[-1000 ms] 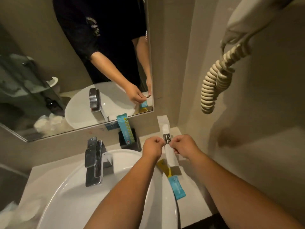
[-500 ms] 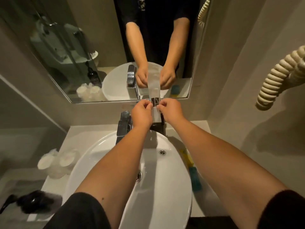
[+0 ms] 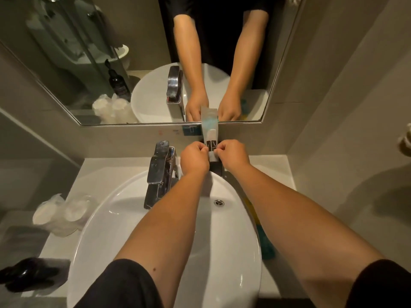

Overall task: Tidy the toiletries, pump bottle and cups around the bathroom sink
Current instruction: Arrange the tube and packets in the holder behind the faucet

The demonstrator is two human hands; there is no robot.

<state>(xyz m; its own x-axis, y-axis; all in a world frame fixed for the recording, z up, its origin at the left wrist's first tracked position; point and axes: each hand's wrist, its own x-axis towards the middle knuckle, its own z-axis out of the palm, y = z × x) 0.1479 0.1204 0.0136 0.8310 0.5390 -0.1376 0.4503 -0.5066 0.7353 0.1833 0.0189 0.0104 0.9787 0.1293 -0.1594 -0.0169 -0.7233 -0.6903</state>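
Fingers [image 3: 205, 150] of the left hand [image 3: 194, 157] and of the right hand [image 3: 233, 154]: curled, pinching one slim pale sachet [image 3: 210, 132] from either side, at the dark printed band near its lower end.

Sachet: upright, long axis running up and away from the knuckles toward the mirror [image 3: 66, 63]; its upper half rises free above the fingertips, its lower end sits between the two hands. Both hands are equally near it; neither leads.

Holder [image 3: 216, 168], dark, box-like: directly below the sachet, at the back edge of the counter [image 3: 271, 165], just behind the sink [image 3: 155, 230] rim. Judged the likely destination; the coming move would be a straight drop along the sachet's own axis. Whether its foot already touches the holder cannot be told.

Tap [image 3: 159, 170], chrome: just beside the left hand.

Sachets, yellow [image 3: 249, 204] and teal [image 3: 265, 241]: lying along the counter's right edge, partly hidden by the right forearm.

Wrapped cups [image 3: 57, 215]: left side of the counter, beside the sink.

Pump bottle [image 3: 24, 274], black: lying on its side at the front left corner.
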